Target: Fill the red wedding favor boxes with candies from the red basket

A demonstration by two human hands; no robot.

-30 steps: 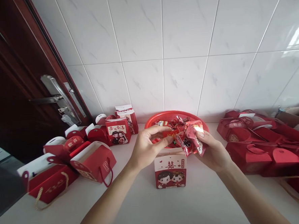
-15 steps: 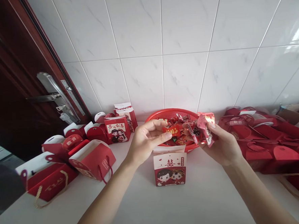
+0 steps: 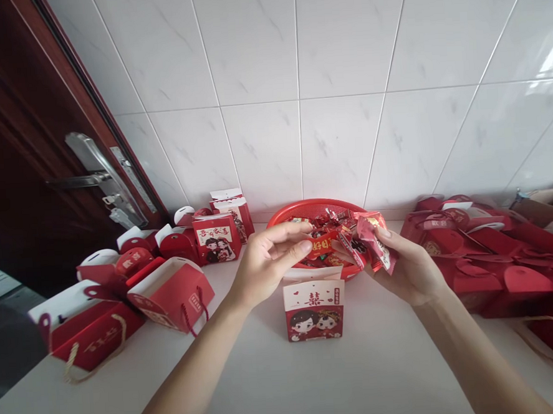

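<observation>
My left hand [image 3: 265,261] pinches the left end of a red wrapped candy [image 3: 324,246] with yellow lettering. Several candies in red wrappers [image 3: 374,238] are bunched in my right hand [image 3: 411,264], closed round them; one has dark lettering. Its fingertips reach close to the red candy, and whether they touch it I cannot tell. Right below my hands, a small red and white paper box [image 3: 315,317] printed with two cartoon faces stands upright on the white table [image 3: 315,386], its top flap raised. Behind it, partly hidden by my hands, is a red plastic basket [image 3: 300,209] of wrapped candies.
On the left stand several red gift boxes with open tops [image 3: 169,295], some with rope handles, and upright printed boxes [image 3: 216,239]. Many closed red boxes [image 3: 491,281] crowd the right side. A tiled wall [image 3: 343,147] rises behind; a dark door [image 3: 24,153] is at far left.
My right hand has shifted slightly left with its candies, closer to my left hand. The lettered candy has tilted and moved a little right. The boxes stay where they were.
</observation>
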